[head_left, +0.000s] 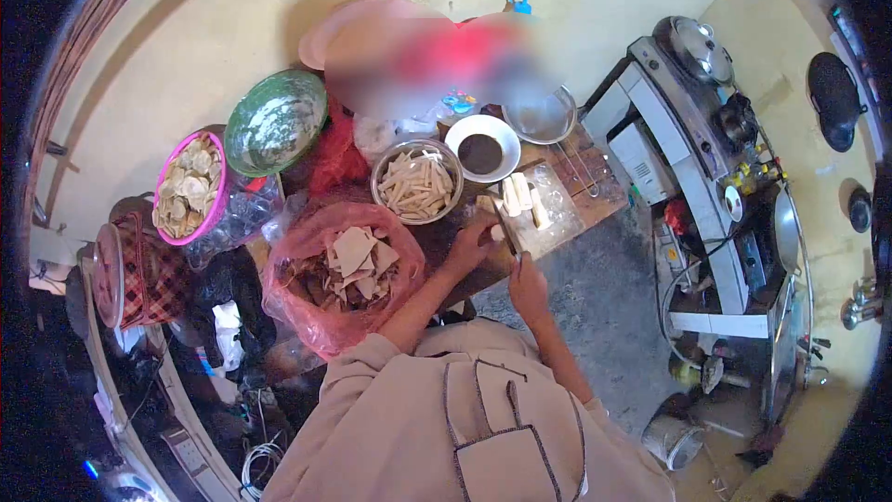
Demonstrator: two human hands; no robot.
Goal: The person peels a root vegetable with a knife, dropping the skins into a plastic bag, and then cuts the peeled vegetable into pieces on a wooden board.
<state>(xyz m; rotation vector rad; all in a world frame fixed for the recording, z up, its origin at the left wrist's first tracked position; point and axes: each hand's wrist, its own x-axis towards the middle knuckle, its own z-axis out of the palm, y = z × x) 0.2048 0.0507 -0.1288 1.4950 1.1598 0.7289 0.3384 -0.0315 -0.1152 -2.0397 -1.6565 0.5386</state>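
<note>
My right hand [528,288] is wrapped round the handle of a knife [507,229], its blade pointing away from me. Close to the blade on its left, my left hand [472,244] is closed on a small pale piece of food [497,233]. Thick whitish sticks of food [518,195] lie just beyond the knife, on a clear plastic sheet [560,214]. Thin cut strips [415,183] fill a round metal bowl [456,205] beyond my left hand. Beside it stands a white bowl [512,133] with dark contents [480,154].
A pink plastic bag [288,256] of flat pale pieces lies left of my left arm. Further left are a pink basket [216,209] of round chips and a green basin [243,121]. A strainer [541,116] lies at the back. Right stands a stove [683,112] with pots.
</note>
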